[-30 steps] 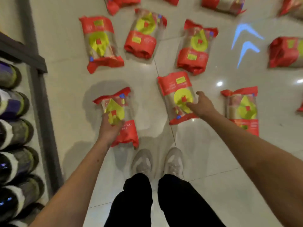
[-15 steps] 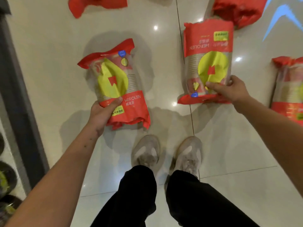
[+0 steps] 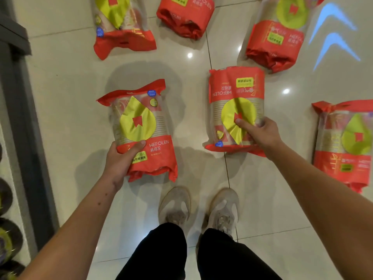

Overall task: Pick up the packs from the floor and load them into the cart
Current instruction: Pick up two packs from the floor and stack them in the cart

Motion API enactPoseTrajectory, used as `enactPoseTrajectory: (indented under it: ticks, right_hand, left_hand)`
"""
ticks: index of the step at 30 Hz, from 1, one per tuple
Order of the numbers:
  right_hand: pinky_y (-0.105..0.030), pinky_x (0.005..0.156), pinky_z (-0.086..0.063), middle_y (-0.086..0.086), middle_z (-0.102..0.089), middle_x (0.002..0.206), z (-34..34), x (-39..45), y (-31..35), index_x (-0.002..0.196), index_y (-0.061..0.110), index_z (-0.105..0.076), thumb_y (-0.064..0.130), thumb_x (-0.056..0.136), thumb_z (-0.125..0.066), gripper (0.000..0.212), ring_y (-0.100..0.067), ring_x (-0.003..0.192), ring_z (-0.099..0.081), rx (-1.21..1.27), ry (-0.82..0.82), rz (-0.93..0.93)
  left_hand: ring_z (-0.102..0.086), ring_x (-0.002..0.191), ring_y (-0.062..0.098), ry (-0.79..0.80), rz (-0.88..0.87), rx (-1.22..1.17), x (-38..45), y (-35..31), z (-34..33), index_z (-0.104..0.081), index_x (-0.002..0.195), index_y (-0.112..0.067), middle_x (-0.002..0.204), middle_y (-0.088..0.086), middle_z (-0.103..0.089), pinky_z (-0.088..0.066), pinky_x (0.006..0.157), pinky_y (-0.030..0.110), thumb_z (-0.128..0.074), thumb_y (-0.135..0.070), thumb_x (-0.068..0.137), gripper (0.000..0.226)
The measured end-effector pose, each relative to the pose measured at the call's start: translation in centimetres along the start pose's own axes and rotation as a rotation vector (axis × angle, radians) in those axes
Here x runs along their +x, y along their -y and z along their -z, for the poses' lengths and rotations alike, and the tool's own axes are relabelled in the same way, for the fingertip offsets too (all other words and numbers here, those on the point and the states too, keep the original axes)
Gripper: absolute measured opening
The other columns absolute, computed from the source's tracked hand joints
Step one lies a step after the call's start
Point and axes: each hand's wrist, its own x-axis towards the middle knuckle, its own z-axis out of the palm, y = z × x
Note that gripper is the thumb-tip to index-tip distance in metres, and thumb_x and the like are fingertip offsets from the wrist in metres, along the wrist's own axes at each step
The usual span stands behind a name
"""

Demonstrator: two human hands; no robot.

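Observation:
Red and clear packs with yellow circles lie on the glossy tiled floor. My left hand (image 3: 123, 160) grips the lower left of one pack (image 3: 141, 128), thumb across its red band. My right hand (image 3: 260, 132) grips the lower right of a second pack (image 3: 236, 102), thumb on its yellow circle. Both packs look raised off the floor. More packs lie beyond: one at top left (image 3: 121, 27), one at top middle (image 3: 185, 15), one at top right (image 3: 278, 33), and one at the right edge (image 3: 345, 142). No cart is in view.
A dark shelf frame (image 3: 26, 138) runs down the left edge, with round dark items (image 3: 6, 239) stacked behind it. My two shoes (image 3: 197, 207) stand on the tiles just below the held packs. Blue arrow shapes (image 3: 333, 31) glow on the floor at top right.
My right hand has gone from reaching over the second pack to gripping it with the thumb on its yellow circle. Both packs now appear larger and closer to the camera.

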Motion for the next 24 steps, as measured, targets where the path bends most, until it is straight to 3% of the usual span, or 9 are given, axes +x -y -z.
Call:
enactPoseTrajectory:
  ticks: [2,5,7,11,13,14,16,20,24]
  right_hand:
    - [-0.024,0.056,-0.056,-0.001,-0.072,0.076,0.5,-1.6,0.7,0.096,0.013,-0.071,0.045,0.071,-0.088,0.044,-0.016,0.065,-0.069,0.005,0.032,-0.018]
    - [-0.034,0.075,-0.062,-0.008,-0.078,0.09,3.4,-6.4,4.1,0.1,0.009,-0.075,0.05,0.068,-0.087,0.054,-0.021,0.082,-0.076,0.051,0.071,-0.031]
    - [-0.033,0.072,-0.058,-0.015,-0.078,0.094,6.1,-10.7,7.5,0.101,0.004,-0.075,0.05,0.071,-0.086,0.055,-0.018,0.078,-0.073,0.071,0.095,-0.014]
    - [-0.047,0.081,-0.059,-0.018,-0.077,0.095,12.8,-21.0,14.9,0.097,0.001,-0.074,0.055,0.071,-0.083,0.061,-0.02,0.082,-0.074,0.073,0.067,0.048]
    - [-0.051,0.087,-0.059,-0.017,-0.076,0.099,17.0,-26.5,18.7,0.104,0.001,-0.071,0.065,0.066,-0.083,0.075,-0.026,0.092,-0.075,0.098,0.025,0.08]
    - [-0.048,0.087,-0.059,-0.017,-0.076,0.101,19.0,-29.3,20.6,0.107,0.001,-0.069,0.066,0.064,-0.084,0.079,-0.024,0.093,-0.074,0.117,0.002,0.093]
    - [-0.035,0.081,-0.06,-0.01,-0.077,0.098,23.4,-35.1,24.5,0.107,0.006,-0.071,0.054,0.068,-0.087,0.063,-0.013,0.087,-0.074,0.164,-0.062,0.129]
    - [-0.035,0.071,-0.059,-0.006,-0.077,0.089,31.7,-47.1,31.5,0.097,0.012,-0.072,0.062,0.052,-0.084,0.068,-0.018,0.08,-0.074,0.256,-0.212,0.183]
    - [-0.019,0.064,-0.053,0.0,-0.078,0.091,39.3,-57.6,36.4,0.105,0.01,-0.072,0.035,0.074,-0.088,0.043,-0.004,0.077,-0.072,0.416,-0.297,0.295]
  left_hand:
    - [-0.073,0.076,0.027,0.025,-0.003,0.009,-1.6,-1.6,0.4,-0.057,0.123,-0.021,0.107,0.009,-0.073,-0.054,0.051,0.032,-0.086,-0.04,0.073,0.061]
    - [-0.064,0.045,0.027,0.084,-0.032,-0.009,-6.4,-6.4,1.7,-0.054,0.12,-0.014,0.092,0.02,-0.069,-0.049,0.04,0.032,-0.085,-0.036,0.076,0.058]
    - [-0.059,0.038,0.03,0.13,-0.058,0.008,-10.4,-10.2,2.8,-0.053,0.119,-0.009,0.086,0.024,-0.066,-0.049,0.042,0.035,-0.087,-0.037,0.073,0.063]
    - [-0.06,0.045,0.033,0.213,-0.106,-0.03,-20.9,-18.6,4.7,-0.054,0.122,-0.01,0.089,0.027,-0.067,-0.049,0.043,0.039,-0.086,-0.04,0.073,0.065]
    - [-0.064,0.051,0.036,0.255,-0.139,-0.023,-27.2,-23.5,5.8,-0.055,0.122,-0.01,0.092,0.025,-0.069,-0.051,0.044,0.041,-0.086,-0.041,0.074,0.065]
    - [-0.067,0.058,0.037,0.269,-0.159,-0.008,-30.3,-25.9,6.4,-0.057,0.122,-0.011,0.094,0.023,-0.07,-0.052,0.045,0.041,-0.086,-0.043,0.073,0.065]
    - [-0.069,0.066,0.035,0.28,-0.228,0.025,-36.4,-30.5,7.5,-0.062,0.118,-0.011,0.095,0.019,-0.073,-0.052,0.045,0.037,-0.086,-0.049,0.07,0.066]
    - [-0.071,0.066,0.03,0.333,-0.4,0.061,-49.0,-40.1,9.1,-0.064,0.113,-0.015,0.094,0.014,-0.075,-0.052,0.047,0.033,-0.083,-0.042,0.078,0.048]
    - [-0.07,0.071,0.027,0.392,-0.581,0.044,-60.4,-48.5,9.6,-0.063,0.114,-0.021,0.094,0.007,-0.075,-0.052,0.046,0.031,-0.083,-0.033,0.079,0.042]
